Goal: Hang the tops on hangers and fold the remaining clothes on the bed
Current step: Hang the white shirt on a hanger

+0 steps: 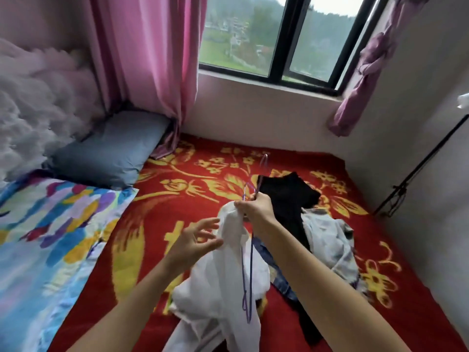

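A white top hangs lifted over the red bed. My right hand grips its upper edge together with thin purple wire hangers, whose hooks stick up past my fingers and whose frames dangle down in front of the cloth. My left hand hovers with fingers spread just left of the top, fingertips brushing the fabric. Behind lie a black garment, a pale patterned garment and a piece of blue denim.
The red blanket with yellow flowers covers the bed. A colourful quilt, a grey-blue pillow and fluffy white bedding lie at the left. A wall and window sill bound the far side; a black stand leans at right.
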Demonstrator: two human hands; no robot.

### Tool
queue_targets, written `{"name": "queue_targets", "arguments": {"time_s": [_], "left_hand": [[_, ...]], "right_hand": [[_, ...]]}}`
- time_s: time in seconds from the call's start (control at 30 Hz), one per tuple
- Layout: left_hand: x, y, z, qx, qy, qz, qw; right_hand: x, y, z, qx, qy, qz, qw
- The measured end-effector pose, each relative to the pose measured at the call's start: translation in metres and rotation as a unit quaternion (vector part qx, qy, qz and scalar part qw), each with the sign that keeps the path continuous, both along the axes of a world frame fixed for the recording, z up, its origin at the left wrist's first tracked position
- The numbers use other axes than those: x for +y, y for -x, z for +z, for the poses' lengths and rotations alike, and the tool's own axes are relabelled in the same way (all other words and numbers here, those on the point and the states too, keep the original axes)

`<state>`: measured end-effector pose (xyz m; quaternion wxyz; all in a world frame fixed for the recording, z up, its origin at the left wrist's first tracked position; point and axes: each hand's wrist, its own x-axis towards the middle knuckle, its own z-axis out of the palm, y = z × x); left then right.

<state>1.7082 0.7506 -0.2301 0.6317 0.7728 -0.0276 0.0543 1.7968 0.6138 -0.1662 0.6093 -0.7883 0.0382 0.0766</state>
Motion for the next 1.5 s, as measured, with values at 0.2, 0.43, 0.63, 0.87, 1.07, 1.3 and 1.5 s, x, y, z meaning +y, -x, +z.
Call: {"name": "queue_targets", "arguments": {"time_s": [0.2, 0.43, 0.63, 0.87, 1.07, 1.3, 1.5], "left_hand": [[0.06, -0.017, -0.025, -0.063, -0.112, 0.078, 0.989], [0.123, -0.052, -0.015, -0.042, -0.043, 0.17, 0.984], [0.159, -0.068, 0.005, 0.055, -0.09, 0.122, 0.987], [0.161, -0.07, 0.012, 0.149, -0.12, 0.112, 0.975], [0.157, -0.056, 0.021, 0.105, -0.041, 0.115, 0.987], [0.17, -0.036, 0.039, 0.063, 0.037, 0.19, 0.979], [0.188, -0.022, 0.05, 0.088, 0.118, 0.267, 0.952]], "right_hand": [[0.077, -0.016, -0.015, 0.0, -0.023, 0.019, 1.0], [0.106, -0.035, -0.036, 0.05, -0.046, 0.046, 0.997], [0.079, -0.02, -0.083, 0.127, 0.068, 0.071, 0.987], [0.101, 0.015, -0.14, 0.093, 0.135, 0.147, 0.975], [0.119, 0.009, -0.141, -0.022, 0.113, 0.095, 0.989], [0.129, -0.009, -0.142, 0.0, 0.089, 0.105, 0.99], [0.142, -0.015, -0.151, 0.03, 0.092, 0.139, 0.985]]}}
